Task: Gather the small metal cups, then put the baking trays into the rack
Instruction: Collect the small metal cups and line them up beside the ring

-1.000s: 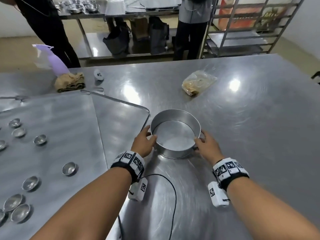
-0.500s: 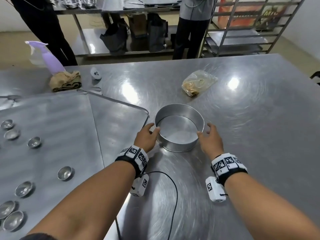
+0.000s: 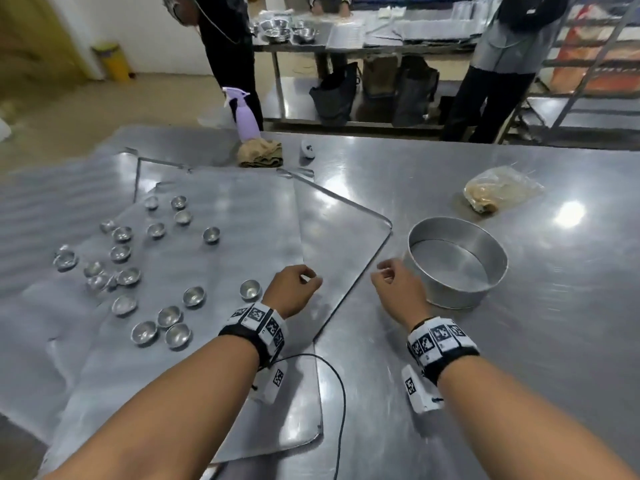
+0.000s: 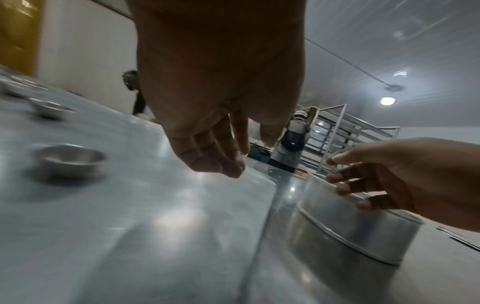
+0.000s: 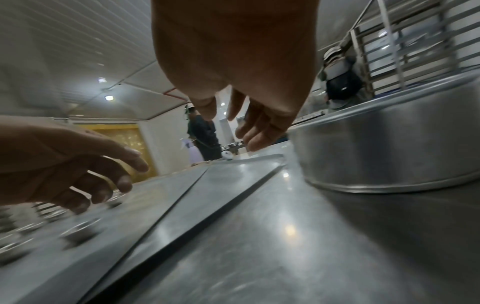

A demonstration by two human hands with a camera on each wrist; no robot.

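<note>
Several small metal cups (image 3: 192, 295) lie scattered over flat baking trays (image 3: 339, 237) on the left half of the steel table. The nearest cup (image 3: 250, 289) sits just left of my left hand (image 3: 294, 289), which hovers over the tray with loosely curled fingers and holds nothing. My right hand (image 3: 394, 282) hangs empty beside the left wall of a round metal pan (image 3: 457, 261), apart from it. In the left wrist view a cup (image 4: 72, 160) lies left of my fingers (image 4: 221, 162). The rack (image 3: 588, 74) stands at the far right.
A purple spray bottle (image 3: 244, 114) and a brown cloth (image 3: 259, 152) sit at the table's far edge, with a plastic bag (image 3: 498, 192) of food behind the pan. Two people stand by a second table (image 3: 346, 46). A black cable (image 3: 341, 393) trails from my left wrist.
Both hands have let go of the round pan and drawn back and left. My view has swung left, bringing the cups on the trays into sight.
</note>
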